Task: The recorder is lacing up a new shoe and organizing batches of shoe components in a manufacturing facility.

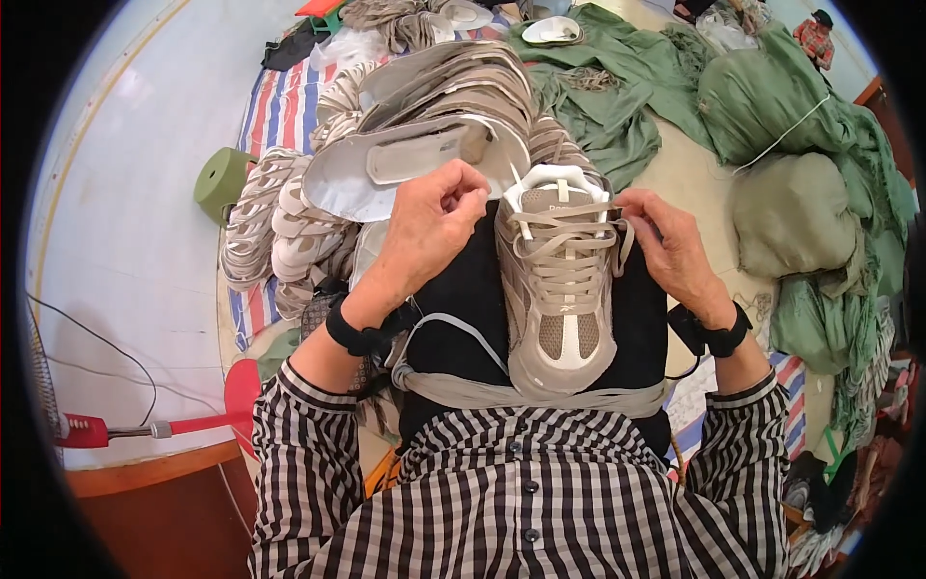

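A beige and grey sneaker [564,280] rests on my black-covered lap with its toe towards me. Its flat beige shoelace [559,236] runs in crossed rows up to the tongue. My right hand [670,246] is at the shoe's upper right side, thumb and fingertips closed on the lace, which loops below them. My left hand [434,222] hovers left of the collar, fingers curled into a pinch; what they hold, if anything, is hidden. A hank of loose laces [531,397] lies across my lap beneath the toe.
Stacked flat shoe uppers [415,145] stand just beyond my left hand. More shoes [260,227] pile up at left on a striped sheet [280,111], beside a green stool [222,183]. Green sacks [796,217] fill the right. A person [816,41] is far off.
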